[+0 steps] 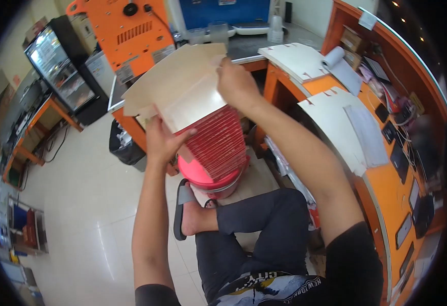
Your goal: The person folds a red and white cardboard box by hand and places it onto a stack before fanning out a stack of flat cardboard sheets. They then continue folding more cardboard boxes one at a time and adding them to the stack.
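Note:
An opened cardboard food box [193, 102], pale inside, sits at the top of a tall stack of nested red boxes [216, 145]. The stack stands on a red lidded bucket [198, 171] in front of my knees. My left hand [163, 140] grips the near left corner of the top box, thumb stretched along its red front edge. At the right side of this box, my right hand [238, 85] is closed on a corner flap. The fingertips of my right hand are partly hidden.
Flat white box blanks [330, 122] lie on the orange counter [376, 188] at right, with several phones [403, 229]. An orange machine [126, 35] stands ahead, a black bin [124, 145] below it. A glass-door fridge [60, 66] is at far left.

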{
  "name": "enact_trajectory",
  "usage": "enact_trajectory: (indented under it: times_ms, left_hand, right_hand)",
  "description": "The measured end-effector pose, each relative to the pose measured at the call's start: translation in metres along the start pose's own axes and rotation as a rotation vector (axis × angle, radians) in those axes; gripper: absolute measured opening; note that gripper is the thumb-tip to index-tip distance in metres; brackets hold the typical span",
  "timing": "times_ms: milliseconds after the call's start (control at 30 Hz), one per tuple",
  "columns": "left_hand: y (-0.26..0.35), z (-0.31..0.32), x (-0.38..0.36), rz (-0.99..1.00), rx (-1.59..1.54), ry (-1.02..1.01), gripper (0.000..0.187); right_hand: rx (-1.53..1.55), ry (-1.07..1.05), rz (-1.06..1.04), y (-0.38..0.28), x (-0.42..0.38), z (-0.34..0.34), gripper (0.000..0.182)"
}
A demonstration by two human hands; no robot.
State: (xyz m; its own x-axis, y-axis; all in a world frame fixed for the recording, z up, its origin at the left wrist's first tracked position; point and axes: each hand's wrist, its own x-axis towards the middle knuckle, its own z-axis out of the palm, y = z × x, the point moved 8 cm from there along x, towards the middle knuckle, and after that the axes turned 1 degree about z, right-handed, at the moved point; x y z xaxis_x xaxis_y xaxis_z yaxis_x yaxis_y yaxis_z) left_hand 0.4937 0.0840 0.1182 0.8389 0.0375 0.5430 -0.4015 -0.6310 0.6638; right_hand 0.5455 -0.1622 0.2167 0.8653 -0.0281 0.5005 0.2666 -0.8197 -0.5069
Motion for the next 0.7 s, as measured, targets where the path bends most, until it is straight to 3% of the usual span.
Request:
enact_trajectory:
  times_ms: [100,167,233,333,433,533,633,700]
  left_hand:
    - [0.034,-0.003,0.005,0.067,-0.171,-0.092,0.082]
    - [0.038,0.000,0.004,0.059,-0.192,-0.122,0.077]
    - [0.046,-0.006,0.000,0.091,-0.078,-0.093,0.074]
    - [0.042,-0.014,-0.008,0.125,0.222,-0.022,0.110]
    - [0.048,-0.021,-0.022,0.207,0.353,0.093,0.124]
    - [0.094,-0.038,-0.048,0.354,0.244,0.170,0.124]
    - [0.139,-0.026,-0.093,0.445,-0.193,0.057,0.119]
    - [0.160,0.000,-0.123,0.198,-0.381,0.025,0.109]
  right_hand:
    - [0.061,0.027,0.032,-0.013,-0.012,-0.015,0.026]
    - [-0.076,0.141,-0.255,-0.017,-0.006,-0.014,0.027]
    - [0.056,0.240,-0.141,-0.010,0.000,-0.033,0.024]
    - [0.165,0.233,0.053,0.018,0.007,-0.064,0.027]
    - [0.119,0.093,-0.060,0.056,0.003,-0.089,0.033]
    - [-0.007,-0.079,0.044,0.075,-0.040,-0.131,0.032]
    - [-0.083,-0.070,0.100,0.098,-0.112,-0.171,0.021]
    - [-0.136,-0.167,0.153,0.102,-0.171,-0.185,0.017]
